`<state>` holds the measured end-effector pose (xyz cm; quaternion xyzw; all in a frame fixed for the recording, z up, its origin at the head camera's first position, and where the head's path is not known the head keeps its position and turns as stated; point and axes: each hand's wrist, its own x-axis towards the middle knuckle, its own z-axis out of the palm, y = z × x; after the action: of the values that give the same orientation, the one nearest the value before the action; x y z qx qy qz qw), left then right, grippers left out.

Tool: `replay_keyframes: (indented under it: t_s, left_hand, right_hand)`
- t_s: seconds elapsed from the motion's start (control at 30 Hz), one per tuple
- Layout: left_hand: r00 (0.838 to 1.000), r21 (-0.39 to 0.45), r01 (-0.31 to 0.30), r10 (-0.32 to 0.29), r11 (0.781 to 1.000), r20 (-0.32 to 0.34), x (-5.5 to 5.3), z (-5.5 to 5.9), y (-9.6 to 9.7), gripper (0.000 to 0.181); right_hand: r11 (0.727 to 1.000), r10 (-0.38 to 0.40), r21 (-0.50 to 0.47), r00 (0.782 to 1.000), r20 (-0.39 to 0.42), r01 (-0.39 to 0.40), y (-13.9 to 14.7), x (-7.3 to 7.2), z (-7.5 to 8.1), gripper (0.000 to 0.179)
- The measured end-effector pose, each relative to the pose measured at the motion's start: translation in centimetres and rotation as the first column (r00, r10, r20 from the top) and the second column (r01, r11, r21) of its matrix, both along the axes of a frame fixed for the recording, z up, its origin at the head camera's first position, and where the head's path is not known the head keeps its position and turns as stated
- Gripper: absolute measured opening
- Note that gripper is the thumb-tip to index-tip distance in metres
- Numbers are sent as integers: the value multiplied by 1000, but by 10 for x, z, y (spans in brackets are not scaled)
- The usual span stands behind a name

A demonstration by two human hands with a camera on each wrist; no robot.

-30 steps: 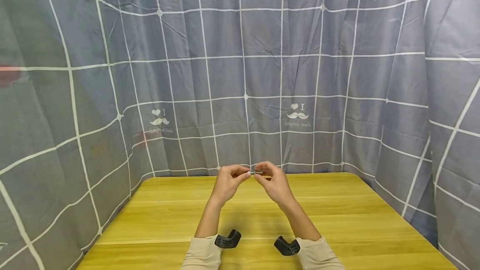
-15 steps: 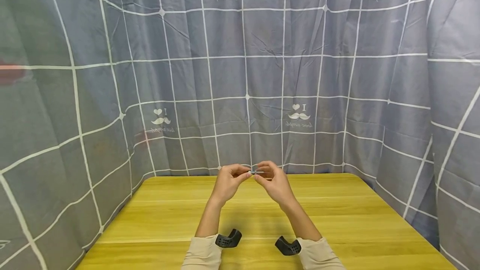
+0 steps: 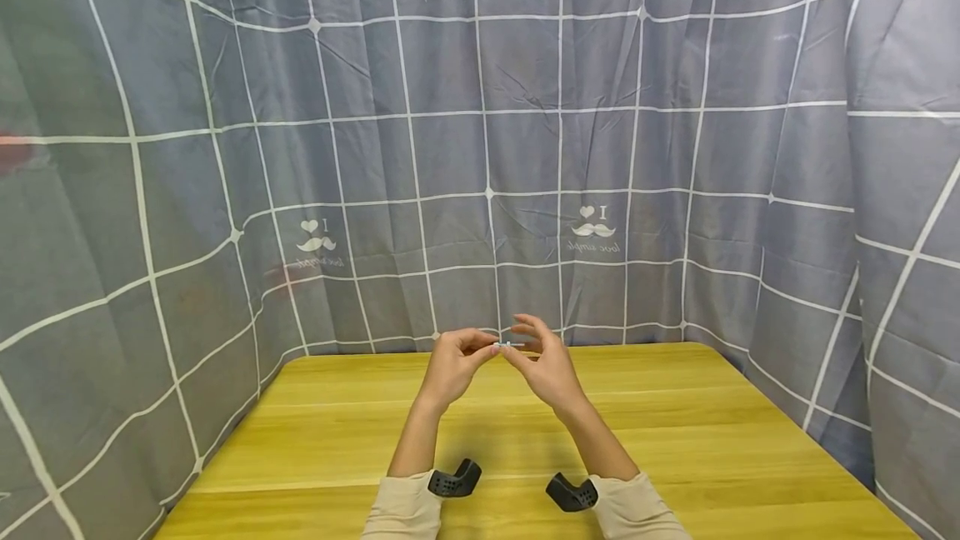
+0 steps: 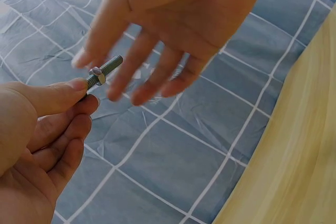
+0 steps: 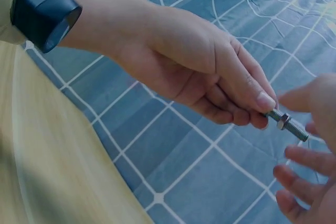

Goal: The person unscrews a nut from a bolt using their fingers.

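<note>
Thumb and fingers of my left hand (image 3: 452, 367) pinch one end of a metal bolt (image 4: 112, 65), level with the far part of the table. That end is hidden in the grip; the threaded shank sticks out toward my right hand (image 3: 552, 371). A hex nut (image 4: 97, 75) sits on the thread close to the left thumb tip, seen also in the right wrist view, where the nut (image 5: 283, 121) has bare thread beyond it. My right hand holds nothing; its fingers are spread and loosely extended around the free end, with the thumb near the nut.
Below both hands lies a yellow wood-grain table (image 3: 495, 440). A grey-blue checked curtain (image 3: 450, 148) hangs behind it and along both sides. Black wrist cameras (image 3: 455, 480) sit on both cuffs.
The right hand's fingers have lifted and spread a little, while its thumb has shifted left toward the left thumb. The left hand keeps its pinch on the bolt in nearly the same place.
</note>
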<state>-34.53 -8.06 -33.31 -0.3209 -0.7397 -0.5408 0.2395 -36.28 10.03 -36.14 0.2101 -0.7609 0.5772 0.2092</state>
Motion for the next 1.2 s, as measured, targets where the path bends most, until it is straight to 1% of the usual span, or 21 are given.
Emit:
replay_keyframes:
  t_s: [0.03,0.1,0.17,0.27,0.33,0.4,0.47,0.53,0.67,0.7,0.77,0.83,0.9,0.93,1.0,1.13,1.17,1.2]
  left_hand:
    - [1000,-1,-2,2,1000,-1,0,0,0,9]
    - [1000,1,-2,2,1000,-4,0,0,0,9]
    - [1000,6,-2,2,1000,-1,0,0,-1,9]
    - [1000,15,-5,5,1000,8,1,1,-2,9]
    - [1000,19,-4,3,1000,17,1,2,-3,10]
    - [1000,21,3,-4,1000,20,0,2,-3,11]
    - [1000,19,10,-11,1000,16,0,2,-3,11]
    - [1000,16,16,-17,1000,15,0,2,-2,11]
    - [1000,10,13,-13,1000,22,0,1,-2,11]
    - [1000,8,11,-11,1000,27,1,0,-2,10]
    - [1000,5,6,-7,1000,29,0,-2,-2,9]
    - [1000,5,8,-8,1000,27,-1,-4,-2,9]
    - [1000,5,9,-9,1000,20,-1,-4,-2,9]
    - [1000,4,8,-8,1000,18,-1,-3,-2,9]
    - [1000,2,11,-11,1000,16,-2,-3,-2,10]
    - [1000,-3,13,-13,1000,25,-1,-2,-3,11]
    - [1000,-3,16,-16,1000,26,-1,-2,-3,11]
    - [999,-2,17,-17,1000,27,-1,-2,-4,11]
  right_hand:
    - [1000,-9,0,1000,9,9,0,0,0,39]
    - [1000,-21,-2,1000,4,21,0,-1,-1,29]
    - [1000,-28,-9,999,-24,28,1,-1,-1,18]
    - [1000,-18,-13,997,-71,18,1,-1,0,10]
    - [1000,-13,-8,998,-65,13,1,0,1,17]
    - [1000,-12,4,999,-34,12,0,1,1,27]
    - [1000,-1,13,1000,2,1,0,1,1,32]
    - [1000,5,24,1000,14,-5,0,0,1,27]
    - [999,14,39,1000,-28,-13,0,-1,-1,12]
    - [999,17,36,999,-37,-16,-1,0,-2,13]
    - [999,27,28,999,-42,-26,0,0,-3,24]
    - [999,33,17,999,-23,-33,0,1,-3,35]
    - [999,30,17,1000,1,-30,0,1,-3,42]
    - [999,26,20,1000,10,-26,0,1,-2,41]
    - [999,19,27,1000,18,-20,0,0,-2,32]
    - [999,18,36,999,-27,-17,-1,-1,-2,11]
    - [999,25,30,999,-35,-24,-1,-1,-2,10]
    - [999,28,28,999,-41,-27,-2,-1,-2,13]
